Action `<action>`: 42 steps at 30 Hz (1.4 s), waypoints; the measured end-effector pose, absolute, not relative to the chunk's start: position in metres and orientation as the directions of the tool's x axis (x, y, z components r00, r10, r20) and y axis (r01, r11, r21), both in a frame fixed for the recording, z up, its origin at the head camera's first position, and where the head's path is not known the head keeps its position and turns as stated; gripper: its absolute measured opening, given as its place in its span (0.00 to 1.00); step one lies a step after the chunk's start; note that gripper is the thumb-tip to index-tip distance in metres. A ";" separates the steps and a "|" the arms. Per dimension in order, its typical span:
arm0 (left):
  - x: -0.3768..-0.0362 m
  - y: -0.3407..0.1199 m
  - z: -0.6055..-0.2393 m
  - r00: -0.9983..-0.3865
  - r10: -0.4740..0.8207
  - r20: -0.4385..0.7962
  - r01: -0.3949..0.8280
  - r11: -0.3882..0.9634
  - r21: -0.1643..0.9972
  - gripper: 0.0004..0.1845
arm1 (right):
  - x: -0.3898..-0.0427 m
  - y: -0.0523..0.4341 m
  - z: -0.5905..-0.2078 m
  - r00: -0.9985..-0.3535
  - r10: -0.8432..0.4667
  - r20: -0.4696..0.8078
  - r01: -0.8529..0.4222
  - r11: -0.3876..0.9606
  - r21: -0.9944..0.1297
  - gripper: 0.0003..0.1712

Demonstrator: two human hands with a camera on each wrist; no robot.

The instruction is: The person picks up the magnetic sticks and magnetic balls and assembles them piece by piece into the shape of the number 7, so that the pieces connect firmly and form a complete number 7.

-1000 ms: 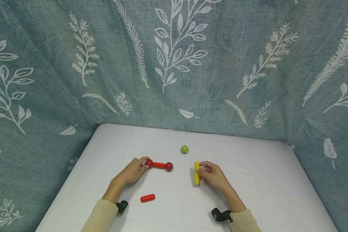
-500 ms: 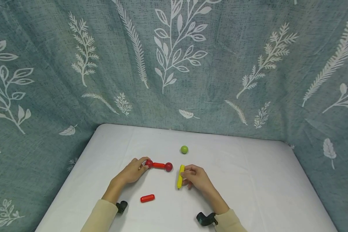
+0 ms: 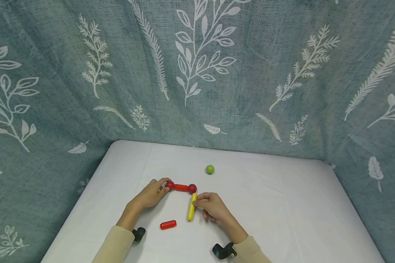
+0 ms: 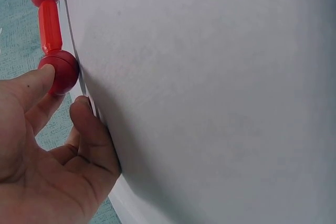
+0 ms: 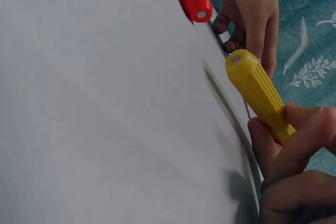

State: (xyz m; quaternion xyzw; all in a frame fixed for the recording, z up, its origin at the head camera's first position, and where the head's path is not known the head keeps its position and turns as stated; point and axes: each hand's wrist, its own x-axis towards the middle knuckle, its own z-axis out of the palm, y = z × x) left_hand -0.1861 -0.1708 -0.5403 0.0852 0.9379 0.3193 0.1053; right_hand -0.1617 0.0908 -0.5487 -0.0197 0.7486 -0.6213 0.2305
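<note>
My left hand (image 3: 151,193) pinches the left red ball (image 4: 64,73) of a joined piece: a short red rod (image 3: 181,187) with a dark red ball at each end. Between thumb and fingers of my right hand (image 3: 214,207) is a yellow rod (image 3: 191,208), ribbed, with a small metal disc in its end in the right wrist view. The rod's far end is right at the right red ball (image 3: 192,188) in the head view. A loose red rod (image 3: 168,224) lies on the table, nearer the wearer, between the two forearms.
Behind the joined piece, a green ball (image 3: 210,169) rests on the white table (image 3: 283,204). Teal leaf-patterned cloth (image 3: 197,120) hangs along the back and sides. Each wrist carries a black camera.
My right hand has carried the yellow rod leftward and slightly nearer the wearer, up to the right red ball, tilting it a little. My left hand and the joined piece stay put.
</note>
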 end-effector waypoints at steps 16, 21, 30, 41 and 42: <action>-0.187 -0.168 -0.537 -0.962 0.224 -0.153 0.083 0.779 0.622 0.20 | -0.168 0.075 -0.549 -0.904 -0.248 -0.349 0.281 0.271 -0.921 0.17; -0.188 -0.168 -0.537 -0.961 0.219 -0.168 0.072 0.785 0.615 0.19 | -0.169 0.071 -0.551 -0.912 -0.242 -0.332 0.269 0.260 -0.927 0.17; -0.187 -0.170 -0.536 -0.961 0.211 -0.176 0.062 0.791 0.609 0.19 | -0.170 0.063 -0.553 -0.922 -0.216 -0.321 0.260 0.268 -0.928 0.19; -0.178 -0.169 -0.539 -0.980 0.159 -0.120 0.047 0.769 0.638 0.28 | -0.167 0.061 -0.557 -0.924 -0.187 -0.333 0.270 0.294 -0.917 0.18; -0.174 -0.169 -0.538 -0.982 0.154 -0.107 0.052 0.772 0.633 0.30 | -0.167 0.061 -0.557 -0.924 -0.191 -0.332 0.269 0.292 -0.918 0.18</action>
